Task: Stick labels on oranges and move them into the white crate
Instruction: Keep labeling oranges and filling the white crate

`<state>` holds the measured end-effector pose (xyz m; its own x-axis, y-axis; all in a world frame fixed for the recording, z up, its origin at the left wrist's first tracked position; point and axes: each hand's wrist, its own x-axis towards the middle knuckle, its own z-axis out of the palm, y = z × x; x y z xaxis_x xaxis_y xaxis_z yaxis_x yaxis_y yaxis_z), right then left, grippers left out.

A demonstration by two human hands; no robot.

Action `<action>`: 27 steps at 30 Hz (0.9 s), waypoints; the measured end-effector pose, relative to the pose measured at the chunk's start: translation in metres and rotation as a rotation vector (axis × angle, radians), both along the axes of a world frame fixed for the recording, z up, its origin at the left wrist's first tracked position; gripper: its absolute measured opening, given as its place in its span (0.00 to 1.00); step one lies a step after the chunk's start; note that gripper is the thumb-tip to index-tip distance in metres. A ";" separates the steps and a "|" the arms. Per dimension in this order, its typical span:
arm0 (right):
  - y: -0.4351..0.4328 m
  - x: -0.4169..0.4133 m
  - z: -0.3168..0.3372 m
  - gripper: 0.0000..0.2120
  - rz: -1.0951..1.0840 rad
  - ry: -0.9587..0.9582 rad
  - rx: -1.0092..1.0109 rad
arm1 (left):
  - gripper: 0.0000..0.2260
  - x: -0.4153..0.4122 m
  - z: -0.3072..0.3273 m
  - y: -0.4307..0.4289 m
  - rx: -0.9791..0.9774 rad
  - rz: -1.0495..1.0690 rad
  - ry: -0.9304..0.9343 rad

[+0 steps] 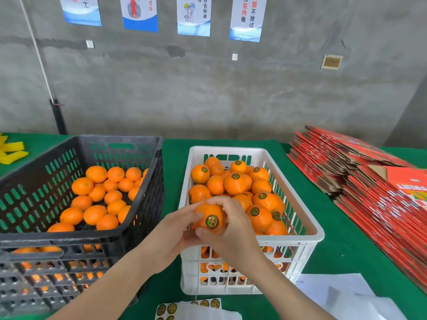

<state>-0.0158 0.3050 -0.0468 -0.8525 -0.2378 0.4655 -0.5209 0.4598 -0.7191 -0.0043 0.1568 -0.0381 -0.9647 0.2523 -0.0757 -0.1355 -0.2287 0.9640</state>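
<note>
Worktop (346,262) room near the front edge is taken by a black crate (69,239) of unlabelled oranges (94,213) at the left and the white crate (309,218) beside it. One orange (205,212), its label (212,221) already on, is gripped over the white crate's near left corner by the curled fingers of the left hand (175,229) and right hand (233,227). It is judged light, firm and slightly slick, best cupped round its sides.

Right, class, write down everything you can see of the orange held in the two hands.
The orange is round and bright, with smooth-looking peel. A round black-and-gold label sits on its near face, toward the camera. The left hand cups its left side; the right hand curls its fingers over its top and right side. It is held above the near left corner of the white crate.
</note>
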 end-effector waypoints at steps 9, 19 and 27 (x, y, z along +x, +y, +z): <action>0.117 -0.073 0.018 0.28 -0.569 -0.242 0.448 | 0.13 -0.035 -0.015 0.019 -0.078 0.210 -0.106; 0.120 -0.083 -0.002 0.21 -0.600 -0.357 0.922 | 0.05 -0.042 -0.033 0.003 0.064 0.163 -0.082; 0.078 -0.068 0.013 0.23 -0.403 0.091 0.515 | 0.08 -0.030 -0.021 0.001 -0.057 0.164 -0.004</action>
